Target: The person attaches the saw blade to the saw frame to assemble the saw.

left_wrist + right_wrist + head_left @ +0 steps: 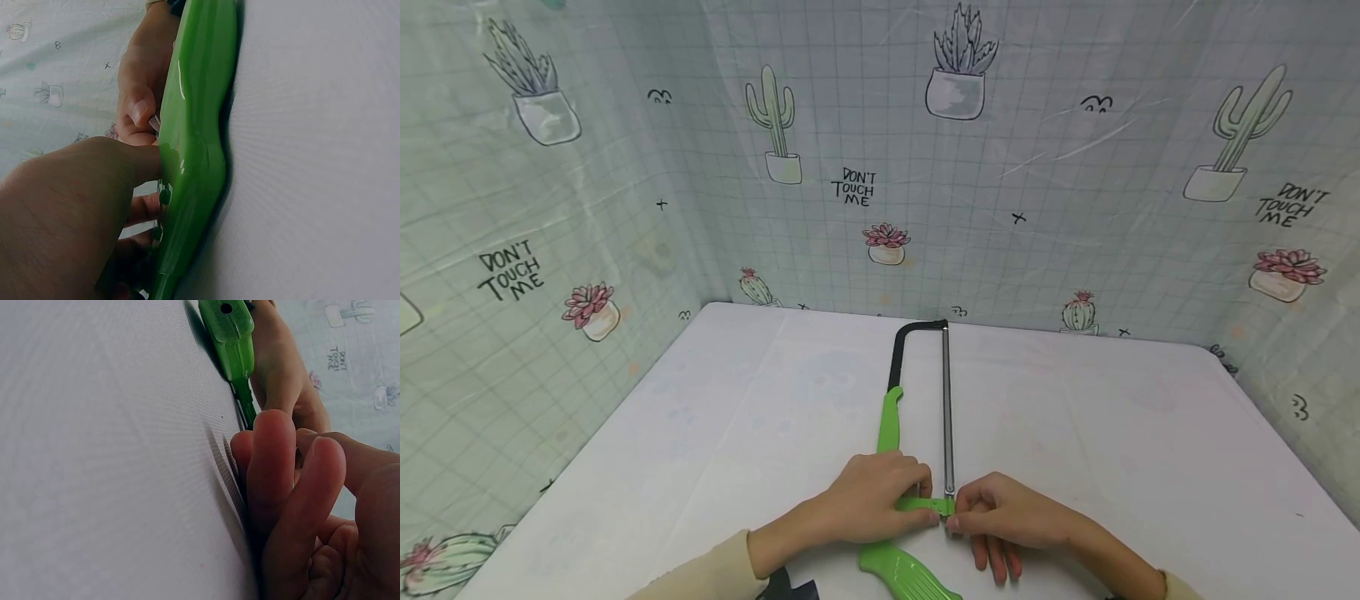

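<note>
A hacksaw [889, 423] with a green handle [912, 573] and a black front frame [897, 354] lies on the white table, its front end pointing away from me. Its grey blade [947, 408] runs along the right side. My left hand [874, 498] grips the green frame just ahead of the handle, thumb against the short green arm at the blade's near end. At that same end my right hand [1018, 518] pinches a small metal piece [154, 123] between thumb and index finger. The right hand's other fingers [270, 462] hang loosely below, and the fingertips mostly hide the piece.
The white table [1097, 417] spreads out around the saw. A patterned cloth [985, 167] with cactus prints rises behind the table and along both sides. A dark object [790, 587] shows at the bottom edge, beside the left sleeve [715, 575].
</note>
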`<state>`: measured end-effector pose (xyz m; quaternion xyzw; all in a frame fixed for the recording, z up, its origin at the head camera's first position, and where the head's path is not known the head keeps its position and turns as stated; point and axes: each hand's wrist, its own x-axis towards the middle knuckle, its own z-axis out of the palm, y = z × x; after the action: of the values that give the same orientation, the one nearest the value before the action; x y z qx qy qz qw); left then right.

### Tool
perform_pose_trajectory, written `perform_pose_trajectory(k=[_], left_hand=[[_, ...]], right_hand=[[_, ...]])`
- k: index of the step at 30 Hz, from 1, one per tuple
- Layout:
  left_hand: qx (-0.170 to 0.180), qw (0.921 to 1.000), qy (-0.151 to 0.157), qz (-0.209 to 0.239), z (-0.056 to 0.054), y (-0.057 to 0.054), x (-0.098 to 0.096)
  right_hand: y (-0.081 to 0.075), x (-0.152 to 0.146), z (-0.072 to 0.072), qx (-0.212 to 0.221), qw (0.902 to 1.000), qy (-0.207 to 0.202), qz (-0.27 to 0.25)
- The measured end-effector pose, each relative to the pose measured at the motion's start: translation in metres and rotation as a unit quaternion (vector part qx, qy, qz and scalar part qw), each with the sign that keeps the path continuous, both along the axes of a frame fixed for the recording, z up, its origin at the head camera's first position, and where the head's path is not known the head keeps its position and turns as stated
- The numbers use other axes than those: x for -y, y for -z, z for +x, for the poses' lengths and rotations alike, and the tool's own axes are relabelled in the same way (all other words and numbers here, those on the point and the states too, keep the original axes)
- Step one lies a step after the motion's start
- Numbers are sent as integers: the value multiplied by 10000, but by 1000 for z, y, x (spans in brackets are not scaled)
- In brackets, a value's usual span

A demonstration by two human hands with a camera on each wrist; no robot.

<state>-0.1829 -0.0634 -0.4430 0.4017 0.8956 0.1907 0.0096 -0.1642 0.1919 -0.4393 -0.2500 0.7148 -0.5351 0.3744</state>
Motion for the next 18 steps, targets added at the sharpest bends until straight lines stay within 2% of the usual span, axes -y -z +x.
perform_pose_trajectory(k=[18], left_hand=[[51, 10000, -41, 10, 3, -3, -1]], right_hand=[[-1, -1, 1, 147, 9998, -79, -70]])
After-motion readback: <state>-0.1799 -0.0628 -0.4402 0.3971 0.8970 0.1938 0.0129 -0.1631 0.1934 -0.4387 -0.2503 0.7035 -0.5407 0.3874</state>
